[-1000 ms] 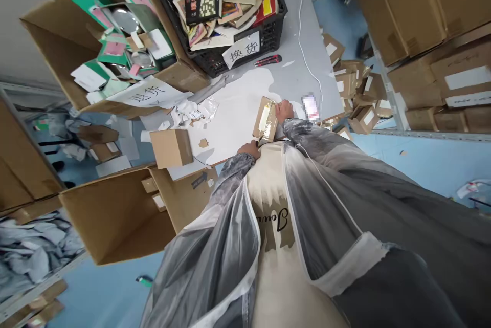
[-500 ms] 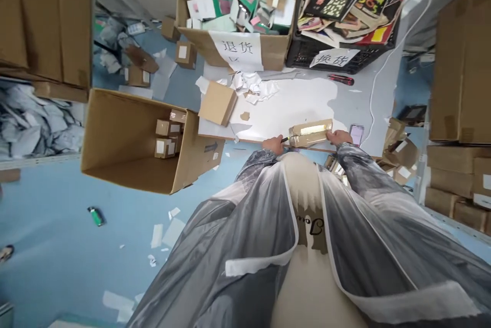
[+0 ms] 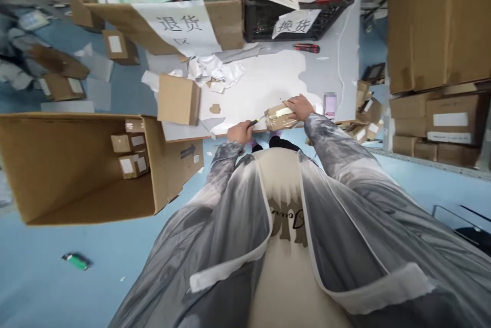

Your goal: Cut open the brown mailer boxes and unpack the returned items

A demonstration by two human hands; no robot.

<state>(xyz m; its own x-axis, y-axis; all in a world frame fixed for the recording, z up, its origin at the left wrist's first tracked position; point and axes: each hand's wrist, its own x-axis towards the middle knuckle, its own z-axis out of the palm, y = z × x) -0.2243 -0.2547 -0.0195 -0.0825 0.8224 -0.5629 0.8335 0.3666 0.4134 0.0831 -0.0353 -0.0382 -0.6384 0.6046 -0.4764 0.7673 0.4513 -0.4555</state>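
Observation:
My left hand (image 3: 240, 132), at the table's front edge, is closed around a dark-handled utility knife (image 3: 253, 123) with a bit of yellow on it. Its tip points right, close to the left end of a small cardboard box (image 3: 276, 119) wrapped in shiny clear tape. Whether blade and box touch is too small to tell. My right hand (image 3: 301, 108) grips the box's right end from above, fingers over its top. The box lies on the white tabletop (image 3: 264, 82).
Behind stand a carton of returned boxes (image 3: 230, 21) and a black crate of booklets (image 3: 253, 26). A closed box (image 3: 176, 99), torn paper (image 3: 218, 69), a red-black tool (image 3: 307, 48) and a phone (image 3: 330, 104) lie on the table. A large open carton (image 3: 164, 164) stands left.
The view has shifted closer to the table. My right hand has come over the top of the taped box, and the knife has drawn a little away from the box's left end.

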